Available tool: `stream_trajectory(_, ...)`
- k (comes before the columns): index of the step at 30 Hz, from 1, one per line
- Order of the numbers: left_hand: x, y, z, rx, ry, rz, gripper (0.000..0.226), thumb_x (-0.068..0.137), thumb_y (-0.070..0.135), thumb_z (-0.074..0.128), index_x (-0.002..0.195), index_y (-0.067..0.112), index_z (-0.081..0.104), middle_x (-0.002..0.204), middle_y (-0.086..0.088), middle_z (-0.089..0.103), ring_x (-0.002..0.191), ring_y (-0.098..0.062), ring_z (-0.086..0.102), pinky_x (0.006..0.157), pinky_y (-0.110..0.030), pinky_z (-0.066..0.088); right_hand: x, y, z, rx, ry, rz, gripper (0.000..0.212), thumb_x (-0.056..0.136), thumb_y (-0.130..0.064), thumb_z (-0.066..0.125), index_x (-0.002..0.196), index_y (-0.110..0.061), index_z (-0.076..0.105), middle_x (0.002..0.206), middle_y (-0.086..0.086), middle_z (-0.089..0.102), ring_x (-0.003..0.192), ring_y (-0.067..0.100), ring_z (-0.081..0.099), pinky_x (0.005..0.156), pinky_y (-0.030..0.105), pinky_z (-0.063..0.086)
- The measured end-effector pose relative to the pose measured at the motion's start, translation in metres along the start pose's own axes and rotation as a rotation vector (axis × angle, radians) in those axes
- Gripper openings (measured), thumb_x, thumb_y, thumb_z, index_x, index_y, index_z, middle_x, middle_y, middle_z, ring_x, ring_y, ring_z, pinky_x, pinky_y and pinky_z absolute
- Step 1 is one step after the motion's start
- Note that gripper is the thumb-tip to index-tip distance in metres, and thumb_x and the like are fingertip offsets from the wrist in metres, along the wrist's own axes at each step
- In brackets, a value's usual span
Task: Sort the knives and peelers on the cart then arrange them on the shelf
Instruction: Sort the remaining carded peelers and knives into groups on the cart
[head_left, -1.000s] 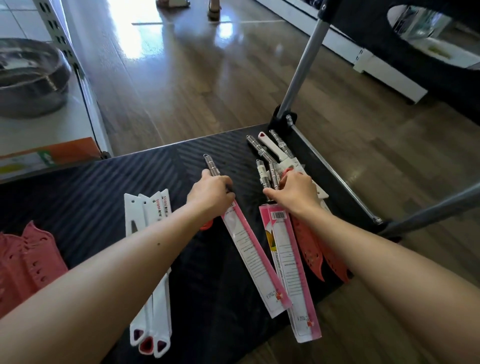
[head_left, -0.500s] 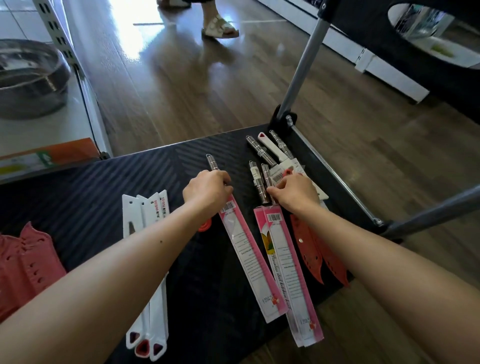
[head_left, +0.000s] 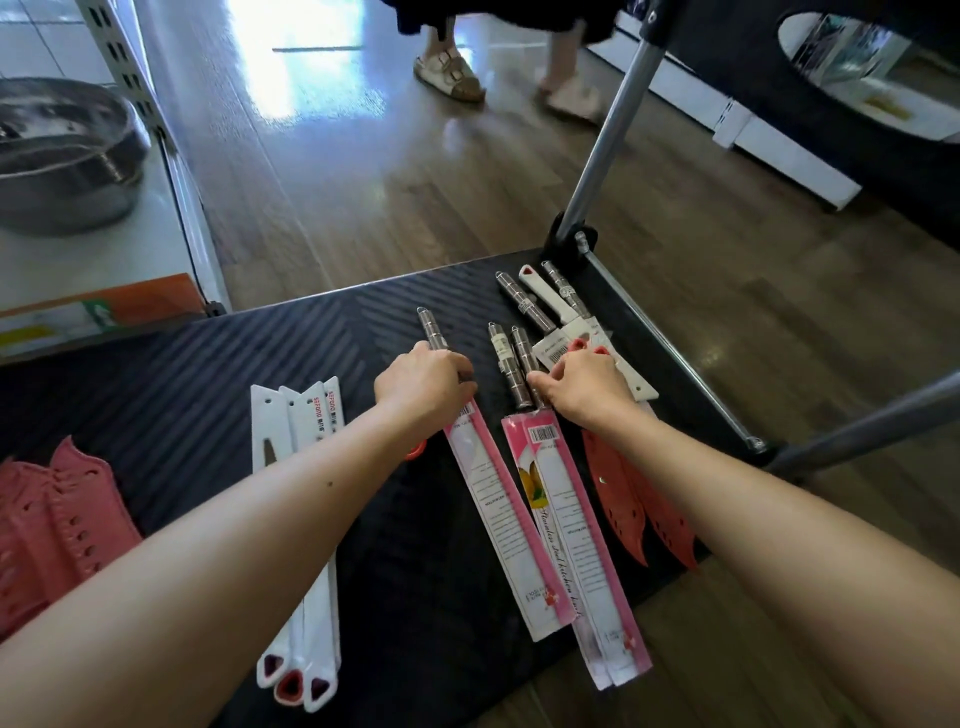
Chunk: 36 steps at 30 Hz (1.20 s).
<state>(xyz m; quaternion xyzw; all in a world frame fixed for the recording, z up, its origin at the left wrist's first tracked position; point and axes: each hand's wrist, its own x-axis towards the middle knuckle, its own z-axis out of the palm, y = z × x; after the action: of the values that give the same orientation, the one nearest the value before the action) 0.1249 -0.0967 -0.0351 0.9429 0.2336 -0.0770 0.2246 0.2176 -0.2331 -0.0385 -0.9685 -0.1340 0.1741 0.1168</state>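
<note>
On the black ribbed cart (head_left: 218, 384) lie several steel-handled knives in pink-and-white sleeves. My left hand (head_left: 423, 387) grips the steel handle of one sleeved knife (head_left: 501, 514) in the middle. My right hand (head_left: 584, 387) pinches the handle of a pair of stacked sleeved knives (head_left: 576, 540) just to its right. Beyond my right hand lie more steel-handled knives and a white-handled one (head_left: 545, 301). Red blade guards (head_left: 636, 509) poke out under my right forearm. A group of white peelers (head_left: 304, 519) lies to the left, partly under my left forearm.
A stack of pink perforated blade guards (head_left: 49, 530) sits at the cart's left edge. The cart's grey handle posts (head_left: 613, 135) rise at the far right corner. A shelf at the left holds a steel bowl (head_left: 57, 156). A person's sandalled feet (head_left: 449, 73) cross the wooden floor beyond.
My right hand has drawn the pair of stacked sleeved knives toward me and lined them beside the left knife. A person's feet have walked into view at the top.
</note>
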Motion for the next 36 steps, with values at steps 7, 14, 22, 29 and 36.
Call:
stream_trajectory(7,0.006,-0.002,0.001,-0.057,0.054,-0.017,0.023,0.092,0.035,0.052,0.110,0.029,0.065,0.121,-0.006,0.059,0.108,-0.028,0.056,0.076,-0.034,0.045,0.002,-0.005,0.003,-0.020,-0.074,-0.003,0.042,0.092,-0.037,0.051,0.059,-0.012,0.049,0.086,0.012,0.060,0.082,0.025,0.057,0.070,0.030,0.040)
stream_trajectory(14,0.009,0.000,-0.002,-0.263,0.069,-0.106,0.010,0.083,0.025,0.066,0.092,0.020,0.067,0.108,-0.010,0.064,0.096,-0.028,0.059,0.071,-0.027,0.039,0.000,-0.009,-0.007,0.043,0.050,-0.065,0.041,0.090,-0.031,0.048,0.056,-0.009,0.049,0.082,0.016,0.062,0.086,0.032,0.058,0.072,0.032,0.036)
stream_trajectory(22,0.001,-0.004,-0.009,-0.404,0.106,-0.175,0.013,0.083,0.014,0.066,0.095,0.015,0.072,0.105,-0.008,0.067,0.085,-0.019,0.057,0.072,-0.023,0.041,-0.011,-0.032,-0.007,0.163,0.033,-0.201,0.038,0.093,-0.032,0.048,0.092,-0.001,0.069,0.095,0.016,0.069,0.095,0.027,0.061,0.077,0.029,0.041)
stream_trajectory(29,-0.008,-0.019,-0.010,-0.365,0.107,-0.210,0.019,0.081,0.023,0.071,0.100,0.020,0.071,0.108,-0.007,0.068,0.101,-0.023,0.063,0.072,-0.025,0.042,-0.018,-0.065,0.014,0.086,-0.040,-0.315,0.035,0.093,-0.036,0.050,0.077,-0.009,0.066,0.096,0.020,0.068,0.094,0.032,0.061,0.070,0.029,0.037)
stream_trajectory(36,-0.013,-0.034,-0.011,-0.376,0.092,-0.213,0.017,0.081,0.024,0.068,0.097,0.020,0.072,0.104,-0.010,0.069,0.097,-0.026,0.064,0.071,-0.025,0.043,-0.017,-0.087,0.031,0.013,-0.045,-0.329,0.037,0.093,-0.038,0.050,0.094,-0.005,0.068,0.100,0.016,0.070,0.099,0.031,0.062,0.083,0.033,0.044)
